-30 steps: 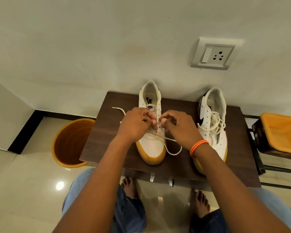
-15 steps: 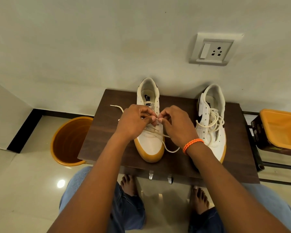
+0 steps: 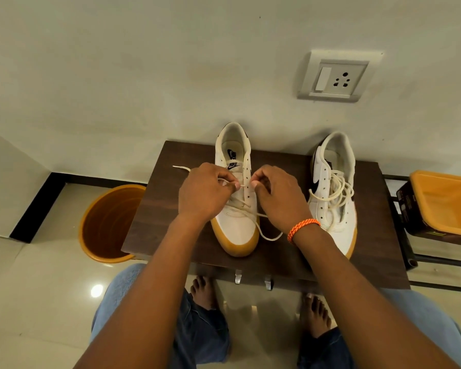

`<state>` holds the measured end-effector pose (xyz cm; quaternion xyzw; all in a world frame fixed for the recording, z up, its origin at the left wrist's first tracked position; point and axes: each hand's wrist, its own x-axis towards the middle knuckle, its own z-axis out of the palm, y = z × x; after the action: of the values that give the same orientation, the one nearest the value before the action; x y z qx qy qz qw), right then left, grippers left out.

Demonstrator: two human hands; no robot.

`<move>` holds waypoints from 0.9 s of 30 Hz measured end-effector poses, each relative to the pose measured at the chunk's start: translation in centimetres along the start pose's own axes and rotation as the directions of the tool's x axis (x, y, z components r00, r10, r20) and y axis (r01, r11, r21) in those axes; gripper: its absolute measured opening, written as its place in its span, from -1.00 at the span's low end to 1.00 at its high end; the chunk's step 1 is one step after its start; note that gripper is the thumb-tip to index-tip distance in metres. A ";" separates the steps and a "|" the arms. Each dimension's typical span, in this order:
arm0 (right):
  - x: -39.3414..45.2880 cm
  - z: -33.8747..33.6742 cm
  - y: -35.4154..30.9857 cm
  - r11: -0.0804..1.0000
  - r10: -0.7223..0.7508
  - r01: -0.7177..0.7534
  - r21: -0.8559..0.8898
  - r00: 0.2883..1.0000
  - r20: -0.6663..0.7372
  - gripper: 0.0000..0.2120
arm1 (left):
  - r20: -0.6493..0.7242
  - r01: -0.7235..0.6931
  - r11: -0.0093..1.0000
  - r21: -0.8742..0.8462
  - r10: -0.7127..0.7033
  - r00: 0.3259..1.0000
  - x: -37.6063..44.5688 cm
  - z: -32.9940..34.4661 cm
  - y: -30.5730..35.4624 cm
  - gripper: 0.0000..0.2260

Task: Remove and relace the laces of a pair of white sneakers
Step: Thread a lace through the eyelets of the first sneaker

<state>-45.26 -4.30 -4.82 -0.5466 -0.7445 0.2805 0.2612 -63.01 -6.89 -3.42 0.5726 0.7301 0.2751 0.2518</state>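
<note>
Lace (image 3: 261, 223): cream, part-threaded thru lower eyelets of your left sneaker; one free end trails off the toe to the right, other end lies on the wood left of your left hand.
Left sneaker (image 3: 237, 225): white w/ gum sole, mid tabletop, toe toward you, heel at the wall.
Left hand (image 3: 204, 194): fingers curled, pinching the lace over the eyelet rows.
Right hand (image 3: 280, 195): fingers curled, pinched at the right eyelet row; can't tell if the lace is in the pinch. Orange bracelet (image 3: 302, 228) on that wrist.
Right sneaker (image 3: 333, 217): tilted on its side at your right, loose lace bundled on top.
Tabletop (image 3: 155, 222): dark wood, against the wall.
Around: orange bucket (image 3: 109, 225) on floor at left, wall socket (image 3: 337, 77) above.
</note>
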 end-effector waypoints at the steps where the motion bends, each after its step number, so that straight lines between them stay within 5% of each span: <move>1: 0.1 -0.1 0.1 1.000 0.013 -0.013 0.013 1.000 -0.010 -0.96 | -0.051 0.001 0.997 0.082 0.003 0.999 -0.1 0.0 0.1 -0.94; 6: 0.1 -0.3 0.5 0.998 0.068 -0.068 -0.014 0.997 0.032 -0.91 | -0.035 -0.007 0.958 0.285 0.017 0.999 -1.0 0.6 0.6 -0.91; 16: 0.0 -0.6 0.7 0.966 0.197 -0.225 0.125 0.959 0.206 -0.87 | 0.087 0.201 0.952 -0.229 -0.186 0.979 -0.3 3.0 -0.8 -0.85; 27: -0.6 -0.5 0.7 0.970 0.184 -0.204 0.132 0.972 0.148 -0.83 | 0.211 0.348 0.807 -0.477 -0.279 0.937 -0.6 3.3 -0.4 -0.86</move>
<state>-44.30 -4.60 -5.04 -0.5759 -0.6808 0.3950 0.2211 -60.92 -7.22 -6.07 0.3742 0.6982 0.3737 0.4825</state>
